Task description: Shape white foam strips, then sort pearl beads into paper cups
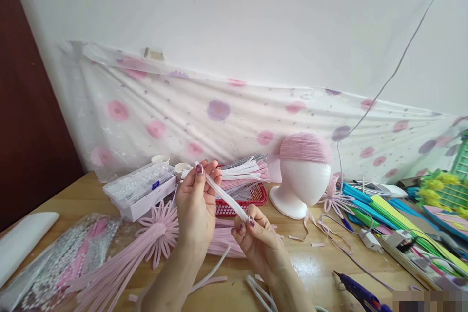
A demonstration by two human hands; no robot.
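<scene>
A: Two hands, where?
B: Both left of foam head [304,181]. L hand [197,201] pinches upper end of white strip [226,198], R hand [256,243] clamps lower end.
A: Strip itself?
B: Taut, slanted btwn them, left of head. Glue gun [356,293] lies right of head.

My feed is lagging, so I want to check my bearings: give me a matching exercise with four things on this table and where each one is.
Things:
1. white strip
2. foam head
3. glue gun
4. clear bead box

Places:
A. lying at the front right of the table
B. held between the left hand and the right hand
C. left of both hands
D. standing right of the red basket

Pairs: 1-B, 2-D, 3-A, 4-C
</scene>
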